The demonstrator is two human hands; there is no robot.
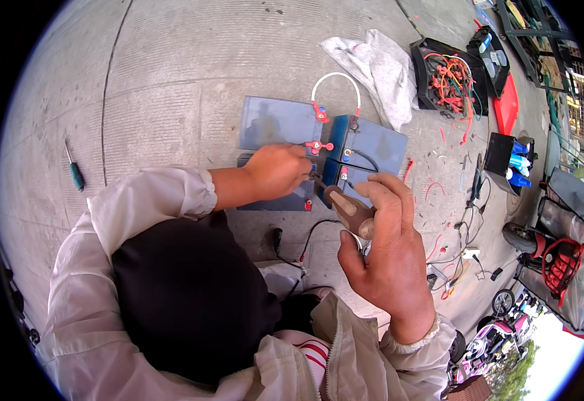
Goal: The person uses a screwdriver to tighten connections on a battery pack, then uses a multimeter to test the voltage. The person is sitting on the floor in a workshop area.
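Right hand (392, 250) curls loosely about the screwdriver (347, 207) over the batteries (380, 146); left hand (275, 172), half-curled by a red connector (318, 146), its hold hidden. If the screwdriver slips, it could short the terminals (347, 153).

Four grey-topped batteries (280, 123) lay clustered on the concrete floor (172, 127); a brown-handled screwdriver (352, 212) slanted, tip apparently at the inner edge of the near-left battery (282, 204).
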